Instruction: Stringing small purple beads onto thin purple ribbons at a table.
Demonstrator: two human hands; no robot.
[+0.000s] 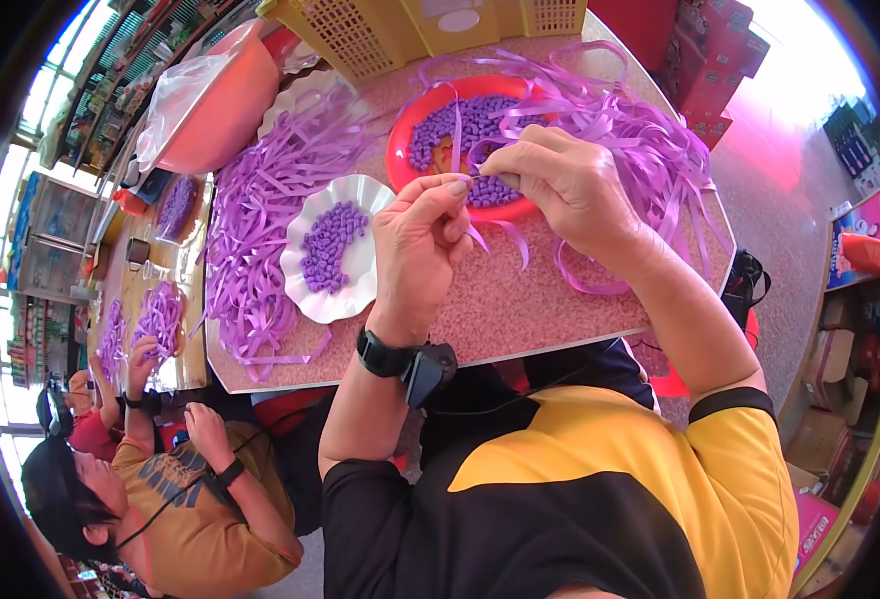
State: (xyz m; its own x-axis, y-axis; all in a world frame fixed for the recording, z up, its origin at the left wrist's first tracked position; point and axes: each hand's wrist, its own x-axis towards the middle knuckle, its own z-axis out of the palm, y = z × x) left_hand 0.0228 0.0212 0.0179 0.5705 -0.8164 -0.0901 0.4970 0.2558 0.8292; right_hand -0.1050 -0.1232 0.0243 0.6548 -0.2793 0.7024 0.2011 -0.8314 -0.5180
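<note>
Both my hands are raised over the front of a red plate (397, 150), which holds many small purple beads (481, 118). My left hand (422, 242) is closed in a pinch, and my right hand (572, 188) pinches close beside it. Between their fingertips runs a thin purple ribbon (512, 240), with loops and a loose end hanging below. Whether a bead is on it is too small to tell. To the left of my left hand stands a white scalloped dish (305, 298) with more purple beads (332, 247).
Purple ribbons lie heaped at the left (250, 240) and right (650, 150) of the pink speckled table (520, 324). A yellow basket (410, 35) stands at the back. Beside a large pink basin (215, 105) is another table; a co-worker (200, 489) sits on my left.
</note>
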